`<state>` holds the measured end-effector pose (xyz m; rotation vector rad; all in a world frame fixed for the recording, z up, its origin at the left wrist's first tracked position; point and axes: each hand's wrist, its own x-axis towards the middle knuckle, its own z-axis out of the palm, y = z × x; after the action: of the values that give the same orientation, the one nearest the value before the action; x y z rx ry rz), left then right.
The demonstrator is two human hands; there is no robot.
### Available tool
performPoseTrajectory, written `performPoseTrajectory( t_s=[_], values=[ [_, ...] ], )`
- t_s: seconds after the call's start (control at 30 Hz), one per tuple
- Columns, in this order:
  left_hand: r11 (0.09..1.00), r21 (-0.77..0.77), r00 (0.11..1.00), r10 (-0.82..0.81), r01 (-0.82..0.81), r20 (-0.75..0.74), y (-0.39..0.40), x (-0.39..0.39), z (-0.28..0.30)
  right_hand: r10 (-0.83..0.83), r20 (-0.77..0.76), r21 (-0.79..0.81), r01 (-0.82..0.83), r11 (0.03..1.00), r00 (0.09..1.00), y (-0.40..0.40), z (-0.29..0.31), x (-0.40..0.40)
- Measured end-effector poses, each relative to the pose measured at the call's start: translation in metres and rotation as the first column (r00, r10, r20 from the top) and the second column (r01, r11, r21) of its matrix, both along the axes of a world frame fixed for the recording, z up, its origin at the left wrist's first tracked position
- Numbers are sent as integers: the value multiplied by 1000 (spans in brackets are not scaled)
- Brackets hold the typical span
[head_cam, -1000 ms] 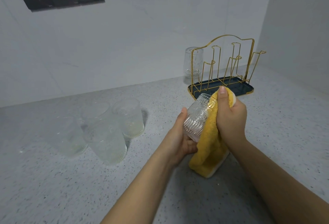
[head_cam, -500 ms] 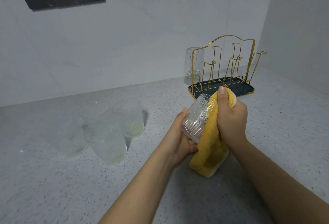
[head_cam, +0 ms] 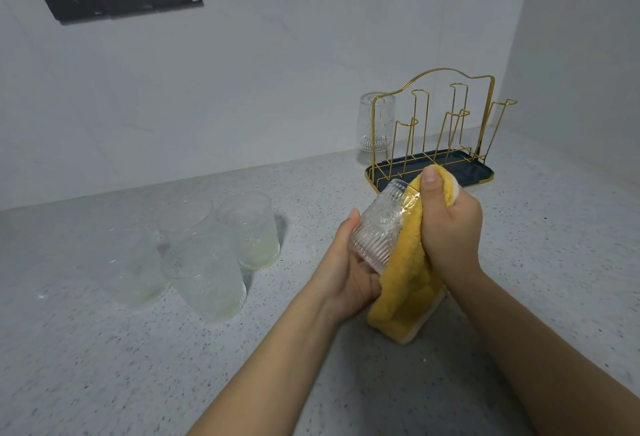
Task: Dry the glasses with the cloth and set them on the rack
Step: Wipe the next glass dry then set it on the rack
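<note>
While my left hand (head_cam: pixel 349 269) grips the ribbed glass (head_cam: pixel 381 224) just before the rack (head_cam: pixel 436 124), my right hand (head_cam: pixel 450 224) clutches the yellow cloth (head_cam: pixel 405 280) against it.

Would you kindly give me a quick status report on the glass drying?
Left hand holds glass; right hand grips cloth against it. Rack carries one glass. Four glasses waiting. Path unobstructed.
</note>
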<state>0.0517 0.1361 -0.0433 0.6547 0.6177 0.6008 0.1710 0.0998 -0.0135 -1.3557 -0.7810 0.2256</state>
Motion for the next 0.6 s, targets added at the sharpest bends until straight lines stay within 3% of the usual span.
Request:
performPoseTrajectory(
  t_s=[0.07, 0.13, 0.2, 0.27, 0.33, 0.4, 0.47, 0.6],
  values=[
    [998, 69, 999, 8, -5, -36, -1, 1, 0, -13, -38, 15, 14, 1000, 999, 0, 0, 2],
    [969, 246, 997, 25, -6, -74, -11, 2, 2, -45, -81, 10, 46, 999, 996, 2, -1, 4],
    [889, 455, 971, 149, -49, -186, -19, 3, -2, -68, -109, -15, 67, 998, 992, 3, 0, 5],
    [821, 566, 935, 254, -73, -249, -19, 3, -7, -60, -117, -29, 57, 998, 991, 4, -1, 6],
    [848, 518, 940, 259, -111, -223, -16, 4, -6, -28, -95, -14, 27, 1000, 995, 3, -2, 4],
    [961, 242, 981, 164, -135, -103, -11, 3, 0, 4, -49, 7, -4, 1000, 999, 2, -2, 2],
    [997, 38, 996, 69, -67, -48, -4, 1, 1, 18, 9, 4, -18, 1000, 1000, 1, -2, 0],
    [999, 29, 997, 20, -18, -72, 2, -1, -6, 7, 14, 17, -8, 1000, 1000, 2, -3, -1]
  ],
)
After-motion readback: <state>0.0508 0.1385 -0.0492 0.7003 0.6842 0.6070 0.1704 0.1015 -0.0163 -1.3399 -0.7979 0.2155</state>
